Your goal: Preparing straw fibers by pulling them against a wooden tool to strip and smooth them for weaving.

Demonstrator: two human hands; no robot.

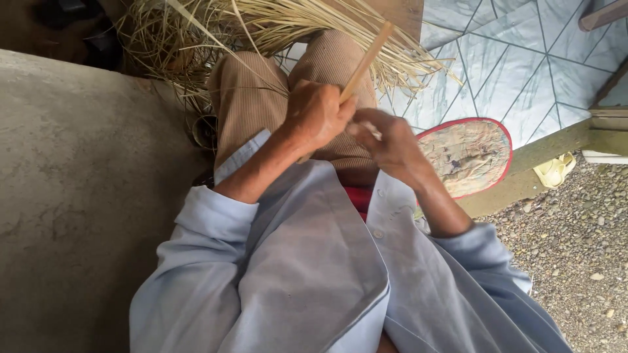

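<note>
Bamboo strip [366, 62] clamped in left hand [317, 114] fingers; right hand [386, 140] fingers pinch its lower end.

Grey concrete slab [72, 196] left; patterned tile floor [497, 59]; gravel [575, 242] right; daylight.

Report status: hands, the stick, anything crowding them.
Left hand shut on bamboo stick, stick angled up-right. Right hand pinching near its lower end. Dry straw pile beyond knees, woven fan to right; neither blocking.
</note>
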